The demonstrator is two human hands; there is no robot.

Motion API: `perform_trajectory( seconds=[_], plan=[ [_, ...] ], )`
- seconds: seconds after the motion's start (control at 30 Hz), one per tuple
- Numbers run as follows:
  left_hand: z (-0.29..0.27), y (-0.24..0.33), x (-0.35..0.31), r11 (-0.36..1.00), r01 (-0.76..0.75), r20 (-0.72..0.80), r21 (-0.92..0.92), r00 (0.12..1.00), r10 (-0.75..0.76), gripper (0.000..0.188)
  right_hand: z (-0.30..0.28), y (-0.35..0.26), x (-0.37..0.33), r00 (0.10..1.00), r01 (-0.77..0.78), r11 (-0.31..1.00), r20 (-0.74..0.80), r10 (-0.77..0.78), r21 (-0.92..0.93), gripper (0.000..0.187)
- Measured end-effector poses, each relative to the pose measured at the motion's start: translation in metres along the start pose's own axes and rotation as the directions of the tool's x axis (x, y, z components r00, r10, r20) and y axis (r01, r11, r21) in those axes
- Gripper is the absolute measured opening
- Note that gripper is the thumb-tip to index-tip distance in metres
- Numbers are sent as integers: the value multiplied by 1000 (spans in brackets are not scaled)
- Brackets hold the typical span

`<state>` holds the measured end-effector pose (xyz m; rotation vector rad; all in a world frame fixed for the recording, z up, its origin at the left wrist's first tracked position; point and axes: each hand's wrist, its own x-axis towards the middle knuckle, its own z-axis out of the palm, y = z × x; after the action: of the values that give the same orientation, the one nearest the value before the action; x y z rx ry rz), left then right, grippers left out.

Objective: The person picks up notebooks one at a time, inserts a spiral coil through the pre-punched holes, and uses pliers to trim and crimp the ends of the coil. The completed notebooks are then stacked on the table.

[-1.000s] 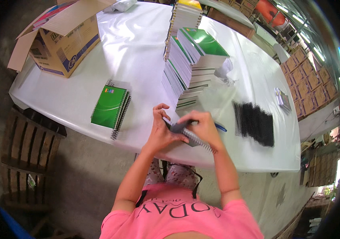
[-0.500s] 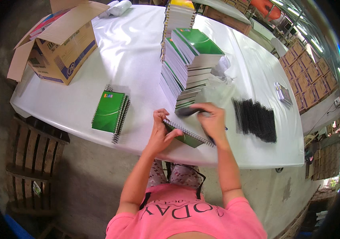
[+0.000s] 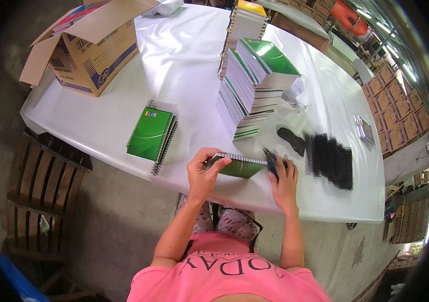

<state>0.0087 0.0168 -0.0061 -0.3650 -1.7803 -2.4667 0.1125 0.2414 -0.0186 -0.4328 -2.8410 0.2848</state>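
Observation:
My left hand [image 3: 205,171] grips a green spiral notebook [image 3: 242,168] by its left end, thumb on the near face. The notebook stands tilted near the table's front edge, with its wire coil [image 3: 244,158] upward. At the coil's right end, my right hand [image 3: 285,182] has its fingers closed round a dark tool with blue handles, apparently pliers [image 3: 273,165]. The tool's tip is close to the coil; whether it touches I cannot tell. Just beyond my right hand lies a smooth, elongated black object [image 3: 291,141].
Green spiral notebooks [image 3: 150,133] lie stacked at left. Ahead rises a tall stack of green-covered books [image 3: 269,60], with yellow-topped bound ones [image 3: 247,25] behind. Black coils [image 3: 329,161] lie at right. An open cardboard box [image 3: 93,58] stands on the far left of the white table [image 3: 189,65].
My right hand has let go of the black object, which now lies on the table, and has closed on the blue-handled tool. My left hand still holds the notebook.

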Motion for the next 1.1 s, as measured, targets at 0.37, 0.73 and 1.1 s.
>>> perform_trajectory(
  seconds=[0.37, 0.73, 1.1],
  plan=[
    [-7, 31, -4, 825, -376, -39, 421, 901, 431, 22, -87, -110, -23, 952, 296, 791, -96, -292, 536, 53],
    [-9, 32, -9, 746, -447, -26, 494, 850, 527, 35, -85, -119, -20, 931, 340, 817, -46, -361, 466, 48],
    [-14, 30, -5, 605, -599, -33, 524, 696, 718, 36, -62, -96, -25, 824, -200, 503, 422, -378, 841, 54]
  ],
)
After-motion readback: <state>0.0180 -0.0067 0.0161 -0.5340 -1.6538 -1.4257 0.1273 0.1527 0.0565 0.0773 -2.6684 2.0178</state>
